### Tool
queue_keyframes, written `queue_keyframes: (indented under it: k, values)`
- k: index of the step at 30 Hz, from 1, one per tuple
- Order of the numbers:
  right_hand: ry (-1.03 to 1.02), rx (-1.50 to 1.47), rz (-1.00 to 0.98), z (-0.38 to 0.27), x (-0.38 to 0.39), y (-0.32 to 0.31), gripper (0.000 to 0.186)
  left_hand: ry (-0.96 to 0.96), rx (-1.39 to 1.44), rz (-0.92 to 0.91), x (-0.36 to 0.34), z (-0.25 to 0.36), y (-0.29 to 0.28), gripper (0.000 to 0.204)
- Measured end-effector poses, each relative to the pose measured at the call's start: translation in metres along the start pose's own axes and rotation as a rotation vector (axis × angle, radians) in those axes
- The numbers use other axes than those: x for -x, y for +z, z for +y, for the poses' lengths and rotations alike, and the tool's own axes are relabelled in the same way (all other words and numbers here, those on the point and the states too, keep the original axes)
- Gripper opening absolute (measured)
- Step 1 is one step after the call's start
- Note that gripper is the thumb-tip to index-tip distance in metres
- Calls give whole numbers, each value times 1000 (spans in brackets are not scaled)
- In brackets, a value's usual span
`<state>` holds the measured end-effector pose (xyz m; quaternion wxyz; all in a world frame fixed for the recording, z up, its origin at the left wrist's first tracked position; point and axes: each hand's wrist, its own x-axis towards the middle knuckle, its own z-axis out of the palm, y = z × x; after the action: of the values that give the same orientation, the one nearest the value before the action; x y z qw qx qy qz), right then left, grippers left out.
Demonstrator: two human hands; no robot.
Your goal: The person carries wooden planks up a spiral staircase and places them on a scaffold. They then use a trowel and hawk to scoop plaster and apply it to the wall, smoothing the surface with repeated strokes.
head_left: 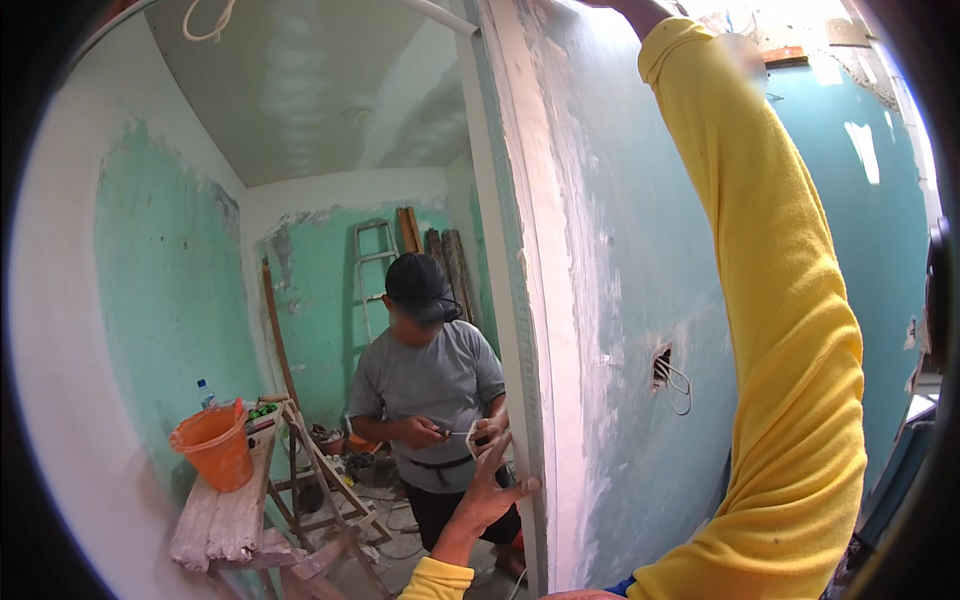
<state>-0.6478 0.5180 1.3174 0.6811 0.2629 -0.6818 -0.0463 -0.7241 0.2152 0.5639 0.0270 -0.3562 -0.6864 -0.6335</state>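
My left hand (485,492), in a yellow cuff, reaches up to the edge of the white plastered wall corner (527,400), fingers stretched and apart, thumb against the edge. Its fingertips are beside a small white item (475,442), too small to name, at a co-worker's hand (492,425). The co-worker (425,365), in grey shirt and dark cap, holds a small dark tool (443,433) with a thin shaft in the other hand. My right arm (770,330), in a yellow sleeve, stretches up along the pale blue board wall (640,250); that hand (630,12) is cut off at the top edge, fingers hidden.
An orange bucket (215,450) and bottle (205,395) stand on a plank trestle (215,525) at the left. A ladder (373,255) and timbers (455,265) lean at the back. Wires (680,385) hang from a wall opening. Clutter lies on the floor (390,525).
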Motion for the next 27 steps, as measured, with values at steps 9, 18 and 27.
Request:
queue_keyframes:
  k: [9,18,27]
  values:
    - [-212,8,-197,-64,139,4,35,-74,-160,47,10,12,-18,123]
    - [-160,112,-150,-174,315,-35,46,57,-131,5,2,19,-1,120]
    - [301,-235,-47,-220,498,-99,36,284,-262,152,-6,-15,-2,93]
